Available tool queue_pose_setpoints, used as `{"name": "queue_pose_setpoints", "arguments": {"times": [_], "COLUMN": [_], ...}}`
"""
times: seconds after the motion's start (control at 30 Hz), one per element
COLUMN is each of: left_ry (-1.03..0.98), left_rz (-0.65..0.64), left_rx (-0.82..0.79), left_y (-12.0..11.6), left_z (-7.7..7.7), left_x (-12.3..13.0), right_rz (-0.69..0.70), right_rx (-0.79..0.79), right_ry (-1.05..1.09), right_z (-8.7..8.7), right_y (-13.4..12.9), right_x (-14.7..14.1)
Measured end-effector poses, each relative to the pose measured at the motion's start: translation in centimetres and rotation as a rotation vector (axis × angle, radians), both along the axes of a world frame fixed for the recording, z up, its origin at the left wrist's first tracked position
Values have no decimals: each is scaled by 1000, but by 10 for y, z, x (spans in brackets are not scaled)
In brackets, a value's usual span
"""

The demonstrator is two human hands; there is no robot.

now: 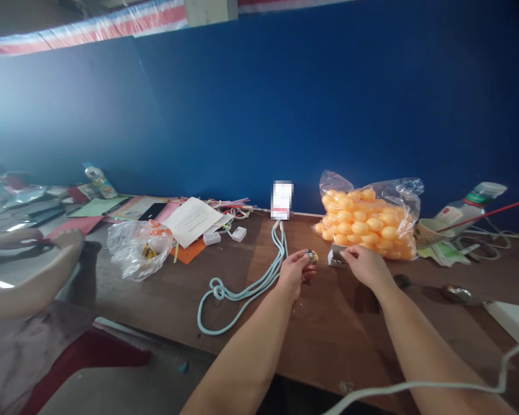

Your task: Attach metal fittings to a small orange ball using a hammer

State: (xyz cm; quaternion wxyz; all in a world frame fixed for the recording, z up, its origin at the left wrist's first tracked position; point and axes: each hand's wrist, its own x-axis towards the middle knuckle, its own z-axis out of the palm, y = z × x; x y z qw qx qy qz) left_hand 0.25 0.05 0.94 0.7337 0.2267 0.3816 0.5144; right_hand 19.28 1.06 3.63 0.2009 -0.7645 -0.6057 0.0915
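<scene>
Between the fingers of my left hand [294, 272] is a small round shiny object [311, 256] with a yellowish edge. My right hand [364, 264] is closed, its thumb and fingers pinching a thin grey piece [339, 252] at a small white box [337, 260]. Whether that piece belongs to the box I cannot tell. Just behind my right hand stands a clear plastic bag [372, 222] full of orange-yellow balls. A light-blue cord [242, 297] lies left of my left hand, running to a white card [282, 199] against the blue partition.
On the left are a crumpled clear bag [140, 248], papers [192, 222], small white boxes [239, 233] and a bottle [99, 181]. Another person's arms [38, 282] rest at far left. To the right are a large bottle [471, 207], a shiny object [456, 293] and a white device [514, 323] near a cable.
</scene>
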Motion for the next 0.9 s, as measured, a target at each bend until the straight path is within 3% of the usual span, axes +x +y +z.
{"name": "queue_pose_setpoints", "arguments": {"times": [0.2,0.4,0.7,0.9], "left_ry": [-96,-329,-388,-386], "left_rz": [-25,-170,-197,-219], "left_rx": [-6,-90,-134,-155], "left_y": [2,2,4,6], "left_z": [1,7,8,7], "left_x": [-1,-7,-9,-8], "right_rz": [-5,0,93,-39], "right_rx": [-226,-293,-247,-151], "right_ry": [-200,-215,-215,-124], "right_z": [6,11,8,7], "right_y": [7,13,9,3], "right_x": [-7,-12,-11,-9]}}
